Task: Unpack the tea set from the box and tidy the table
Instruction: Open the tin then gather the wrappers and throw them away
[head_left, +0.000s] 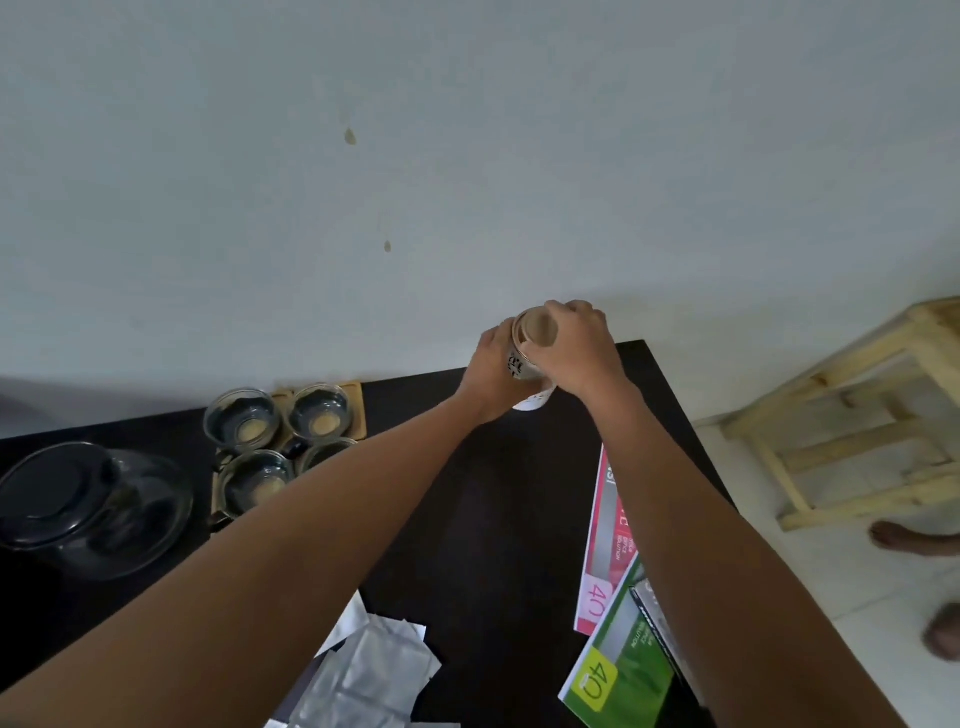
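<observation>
Both my hands reach to the far right corner of the black table, against the wall. My left hand wraps the side of a white canister with black print. My right hand grips its tan lid from above. The canister's base is partly hidden behind my hands. At the back left, several glass cups sit on wooden coasters. A glass teapot with a black lid stands at the left edge.
Silver foil packets lie at the near edge. A pink booklet and a green booklet lie on the right side under my right forearm. A wooden stool and a person's bare feet are on the tiled floor to the right.
</observation>
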